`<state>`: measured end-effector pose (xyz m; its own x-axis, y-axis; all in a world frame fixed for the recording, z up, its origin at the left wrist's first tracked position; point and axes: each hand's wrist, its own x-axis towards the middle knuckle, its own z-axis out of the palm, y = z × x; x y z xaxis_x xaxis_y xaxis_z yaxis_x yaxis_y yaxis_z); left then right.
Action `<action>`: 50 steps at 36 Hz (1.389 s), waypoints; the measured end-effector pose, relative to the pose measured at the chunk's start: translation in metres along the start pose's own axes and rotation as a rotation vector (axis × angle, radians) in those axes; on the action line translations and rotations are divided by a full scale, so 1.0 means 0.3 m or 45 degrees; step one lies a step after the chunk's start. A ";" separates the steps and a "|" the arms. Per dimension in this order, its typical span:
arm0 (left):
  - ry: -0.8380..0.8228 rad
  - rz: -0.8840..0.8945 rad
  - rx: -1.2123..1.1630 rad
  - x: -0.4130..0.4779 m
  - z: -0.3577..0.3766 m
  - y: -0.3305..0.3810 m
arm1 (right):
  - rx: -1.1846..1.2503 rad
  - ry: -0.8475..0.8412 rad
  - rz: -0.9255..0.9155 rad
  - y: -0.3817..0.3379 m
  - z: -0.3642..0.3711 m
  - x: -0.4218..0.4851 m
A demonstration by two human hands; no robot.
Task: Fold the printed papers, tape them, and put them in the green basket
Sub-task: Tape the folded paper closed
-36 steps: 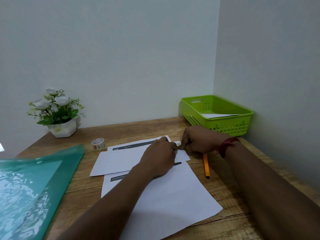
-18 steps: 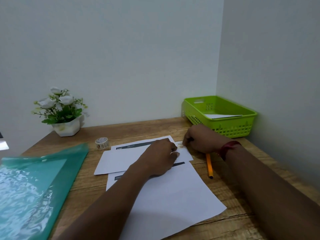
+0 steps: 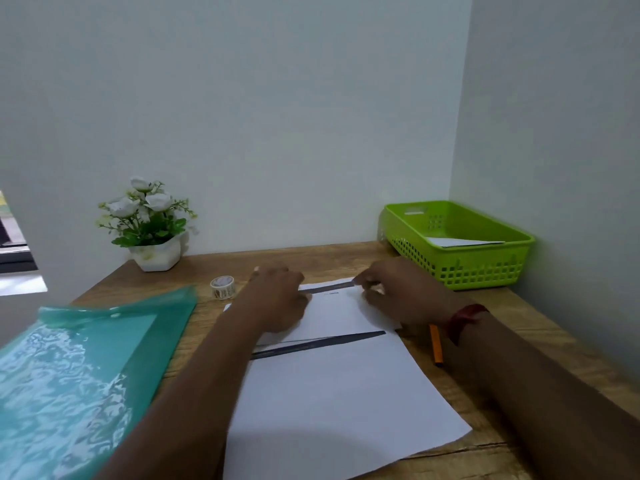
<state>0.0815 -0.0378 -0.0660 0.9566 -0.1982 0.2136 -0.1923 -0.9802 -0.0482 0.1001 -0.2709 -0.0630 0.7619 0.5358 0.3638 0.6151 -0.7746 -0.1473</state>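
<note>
Presently, taping step. Our right hand (image 3: 398,294) pinches the folded paper (image 3: 341,311) at its far corner on the surface. Our left hand (image 3: 277,299) rests on it, fingers too blurred to tell. Next, we judge: press seal, lift into green basket (image 3: 485,268).

The table (image 3: 346,258) was grained wood with a matt finish. The printed papers (image 3: 332,403) were smooth and matt (plain white sheets). The folder (image 3: 86,368) was glossy, rippled plastic, and the green basket (image 3: 485,268) was smooth perforated plastic.

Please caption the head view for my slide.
On a wooden desk, right hand pinches a white printed paper; left hand rests on it.
</note>
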 end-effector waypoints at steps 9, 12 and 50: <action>-0.087 -0.115 -0.162 -0.019 -0.031 -0.067 | 0.160 -0.106 -0.208 -0.142 0.070 -0.009; -0.103 -0.164 -0.144 -0.027 -0.034 -0.076 | 0.121 -0.112 -0.227 -0.134 0.083 -0.014; 0.224 -0.316 -0.578 -0.042 -0.072 -0.095 | 0.354 0.132 -0.172 -0.093 0.095 0.002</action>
<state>0.0701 -0.0074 -0.0463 0.9418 0.0796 0.3266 -0.0779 -0.8934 0.4425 0.0892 -0.2395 -0.0850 0.6535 0.5793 0.4872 0.7521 -0.5696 -0.3316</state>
